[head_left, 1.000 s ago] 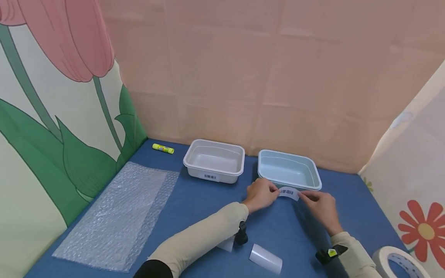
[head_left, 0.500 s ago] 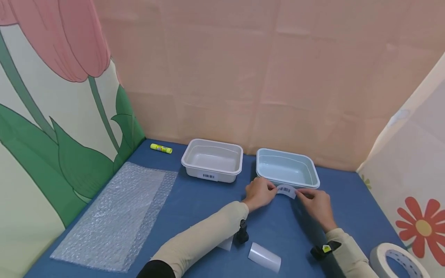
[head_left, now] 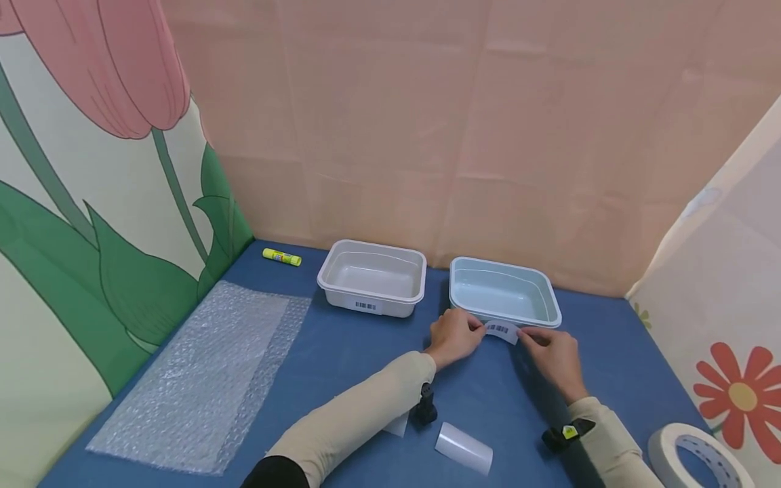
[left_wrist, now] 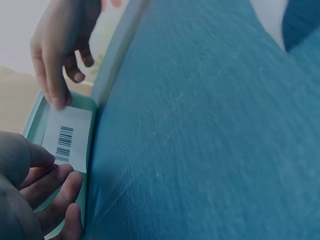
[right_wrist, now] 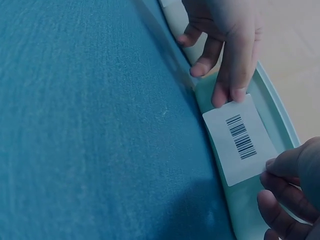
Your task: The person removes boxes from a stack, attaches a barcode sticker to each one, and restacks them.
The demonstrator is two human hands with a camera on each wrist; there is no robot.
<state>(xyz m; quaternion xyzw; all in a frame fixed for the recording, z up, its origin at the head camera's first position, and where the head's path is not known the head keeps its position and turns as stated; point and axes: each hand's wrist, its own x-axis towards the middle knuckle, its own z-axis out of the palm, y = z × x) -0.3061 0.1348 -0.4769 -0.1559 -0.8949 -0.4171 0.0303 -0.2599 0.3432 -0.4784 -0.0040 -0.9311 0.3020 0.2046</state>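
Observation:
A white barcode label [head_left: 502, 331] is stretched between both hands, bowed upward, in front of the light blue plastic container [head_left: 506, 291]. My left hand [head_left: 454, 336] pinches its left end and my right hand [head_left: 554, 359] pinches its right end between thumb and finger. In the left wrist view the label [left_wrist: 68, 137] lies over the container's front side, its printed bars facing out. The right wrist view shows the label [right_wrist: 241, 140] close to that wall; whether it touches the wall I cannot tell. A grey container [head_left: 373, 276] beside it bears a similar barcode label on its front.
A yellow glue stick [head_left: 282, 257] lies at the back left. Bubble wrap [head_left: 201, 379] covers the left of the blue table [head_left: 360, 369]. Near the front are a curled piece of glossy white sheet [head_left: 464, 449] and a roll of white tape [head_left: 698, 457] at right.
Both hands keep their pinch on the label, which sits slightly nearer the light blue container's front. The head view has shifted a little; the other things lie where they were.

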